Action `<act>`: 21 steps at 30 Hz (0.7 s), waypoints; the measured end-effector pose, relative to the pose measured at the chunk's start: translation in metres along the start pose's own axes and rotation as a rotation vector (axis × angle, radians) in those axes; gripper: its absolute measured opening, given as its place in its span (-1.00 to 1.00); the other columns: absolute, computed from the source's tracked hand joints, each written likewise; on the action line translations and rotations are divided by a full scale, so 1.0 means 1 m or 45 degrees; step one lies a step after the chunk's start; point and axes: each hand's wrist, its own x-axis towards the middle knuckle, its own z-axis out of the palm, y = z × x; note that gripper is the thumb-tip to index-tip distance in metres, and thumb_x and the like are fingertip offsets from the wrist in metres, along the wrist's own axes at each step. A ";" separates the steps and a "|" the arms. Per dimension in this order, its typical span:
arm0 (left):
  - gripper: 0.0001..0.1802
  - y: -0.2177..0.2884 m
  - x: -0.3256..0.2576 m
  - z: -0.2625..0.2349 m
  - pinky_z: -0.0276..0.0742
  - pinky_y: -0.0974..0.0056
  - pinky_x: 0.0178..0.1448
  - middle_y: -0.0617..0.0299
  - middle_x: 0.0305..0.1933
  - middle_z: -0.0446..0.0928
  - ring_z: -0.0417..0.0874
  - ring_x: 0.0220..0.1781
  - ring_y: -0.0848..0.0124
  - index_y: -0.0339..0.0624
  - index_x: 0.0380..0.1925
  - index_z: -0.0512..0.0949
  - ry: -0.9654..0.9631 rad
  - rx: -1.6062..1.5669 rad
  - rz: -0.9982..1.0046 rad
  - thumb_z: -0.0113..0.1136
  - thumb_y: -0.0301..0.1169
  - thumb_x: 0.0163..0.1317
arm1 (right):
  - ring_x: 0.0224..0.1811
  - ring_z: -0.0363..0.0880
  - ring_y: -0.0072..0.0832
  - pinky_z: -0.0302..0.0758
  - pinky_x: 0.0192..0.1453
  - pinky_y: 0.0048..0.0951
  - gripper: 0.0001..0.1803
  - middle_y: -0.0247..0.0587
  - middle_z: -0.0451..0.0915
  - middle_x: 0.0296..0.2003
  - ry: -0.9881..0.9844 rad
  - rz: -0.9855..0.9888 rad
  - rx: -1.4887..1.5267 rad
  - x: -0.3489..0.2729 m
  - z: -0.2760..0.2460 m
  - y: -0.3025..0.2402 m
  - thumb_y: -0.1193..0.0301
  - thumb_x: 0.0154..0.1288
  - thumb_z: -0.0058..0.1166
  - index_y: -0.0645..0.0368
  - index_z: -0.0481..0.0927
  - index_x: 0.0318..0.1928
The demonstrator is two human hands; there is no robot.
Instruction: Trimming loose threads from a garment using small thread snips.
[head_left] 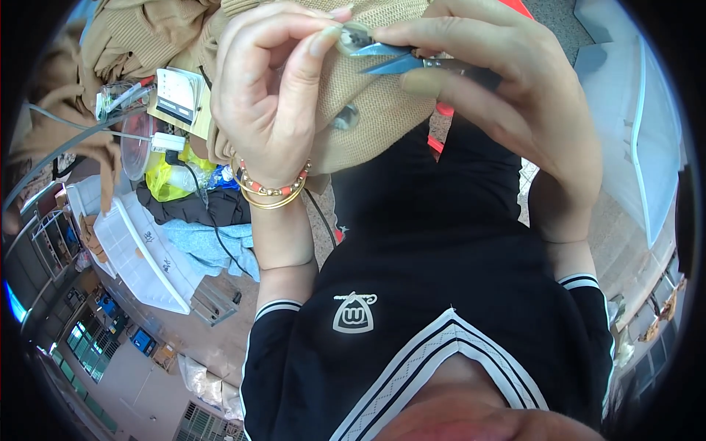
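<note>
My left hand (272,88), with beaded and gold bracelets at the wrist, pinches a round grey button (354,37) on a tan knitted garment (375,132) between thumb and fingers. My right hand (515,95) grips small blue thread snips (390,62). Their blades point left and touch the button right at my left fingertips. A second button (346,117) shows lower on the same garment, which hangs over my black top.
More tan knitwear (147,37) is piled at the upper left. Below it lie a clear container (136,147), cables, a yellow bag (165,180), black and blue cloths (206,246) and a white plastic tray (140,257). A white panel (632,132) stands at the right.
</note>
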 end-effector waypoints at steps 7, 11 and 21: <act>-0.89 -0.002 -0.001 0.001 0.60 0.21 0.16 -0.03 -0.09 0.54 0.66 0.01 0.21 -0.43 -0.17 0.48 0.091 -0.109 -0.076 0.07 -0.69 0.32 | -0.40 0.51 -0.33 0.42 -0.34 -0.42 -0.65 -0.16 0.52 -0.37 -0.112 0.304 0.024 0.002 -0.005 -0.013 0.52 0.12 0.25 0.25 0.63 -0.02; -0.90 -0.004 0.005 -0.001 0.59 0.15 0.17 -0.06 -0.07 0.54 0.67 0.02 0.11 -0.41 -0.17 0.46 -0.021 -0.199 0.040 0.04 -0.69 0.33 | -0.42 0.49 -0.41 0.37 -0.36 -0.48 -0.64 -0.18 0.54 -0.44 -0.061 0.364 -0.068 -0.001 -0.010 -0.012 0.51 0.10 0.31 0.25 0.66 -0.04; -0.91 -0.005 0.001 -0.004 0.61 0.23 0.10 -0.03 -0.03 0.49 0.72 -0.11 0.17 -0.40 -0.17 0.45 -0.033 -0.076 0.039 0.03 -0.67 0.35 | -0.43 0.49 -0.47 0.38 -0.35 -0.47 -0.66 -0.21 0.55 -0.45 0.047 0.328 0.060 -0.007 -0.006 -0.002 0.51 0.10 0.34 0.28 0.68 -0.06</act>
